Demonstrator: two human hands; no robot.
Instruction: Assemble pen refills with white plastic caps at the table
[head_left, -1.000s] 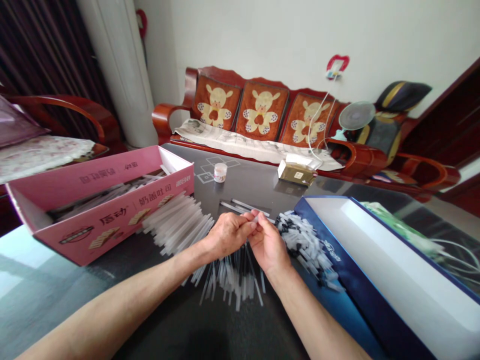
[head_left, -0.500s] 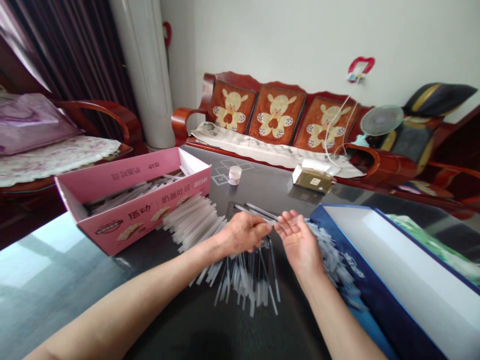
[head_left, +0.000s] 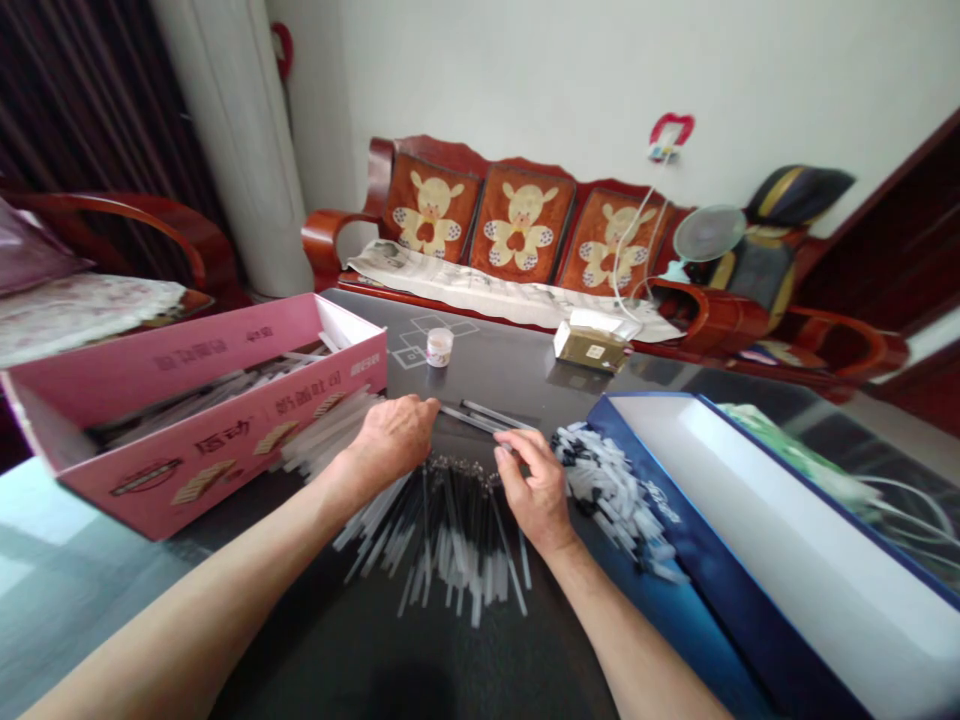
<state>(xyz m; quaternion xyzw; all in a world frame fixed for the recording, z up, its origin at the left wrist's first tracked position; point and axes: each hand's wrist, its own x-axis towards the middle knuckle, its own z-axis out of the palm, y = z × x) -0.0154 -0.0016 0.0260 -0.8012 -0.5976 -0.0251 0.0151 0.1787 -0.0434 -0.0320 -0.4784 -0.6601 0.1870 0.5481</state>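
Note:
My left hand (head_left: 397,432) is closed, its fingertips largely hidden, beside a heap of whitish translucent tubes (head_left: 322,435). My right hand (head_left: 534,485) is closed in a pinch, thumb against the fingers; whatever is in it is too small to make out. Just beyond it lie slender clear pen-like sticks (head_left: 472,418), their right ends close to its fingers. Between and below my hands a fan of thin clear sticks (head_left: 457,540) lies on the dark table (head_left: 390,650), dark at the far ends. Right of my right hand is a pile of short white and black pieces (head_left: 611,490).
A pink box (head_left: 247,420) holding more tubes stands at left. At right stands a long blue box (head_left: 675,510) with a white inside. A small round tub (head_left: 439,348) and a tissue box (head_left: 592,347) stand farther back, before a wooden sofa (head_left: 450,280).
My hands have moved apart: the left now hovers by the tube heap, and the right has turned from an open palm to a pinch. The view has shifted right.

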